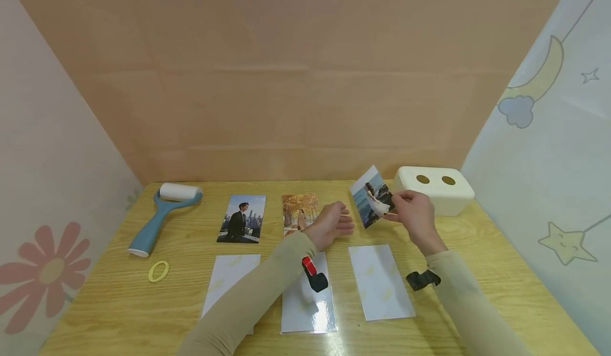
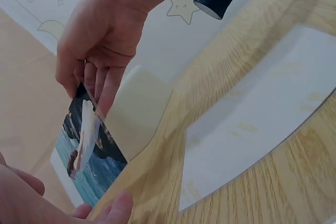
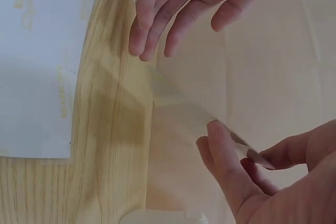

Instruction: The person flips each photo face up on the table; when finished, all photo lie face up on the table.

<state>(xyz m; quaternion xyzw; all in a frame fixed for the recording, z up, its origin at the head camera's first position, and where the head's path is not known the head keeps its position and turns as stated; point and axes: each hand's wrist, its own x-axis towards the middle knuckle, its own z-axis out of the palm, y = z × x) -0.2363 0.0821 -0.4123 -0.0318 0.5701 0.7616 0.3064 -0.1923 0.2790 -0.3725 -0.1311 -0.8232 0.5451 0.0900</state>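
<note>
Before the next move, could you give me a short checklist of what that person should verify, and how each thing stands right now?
1. Seaside photo secured: ok; the right hand pinches its edge.
2. Left hand free: ok; it holds nothing.
3. Left hand touching the seaside photo: cannot tell; its fingers are very near it.
4. Rightmost white sheet uncovered: ok; it lies bare on the table.
5. Seaside photo flat on that sheet: not ok; it is held up, tilted, beyond it.
6. Blue-handled roller out of the way: ok; it lies far left.
</note>
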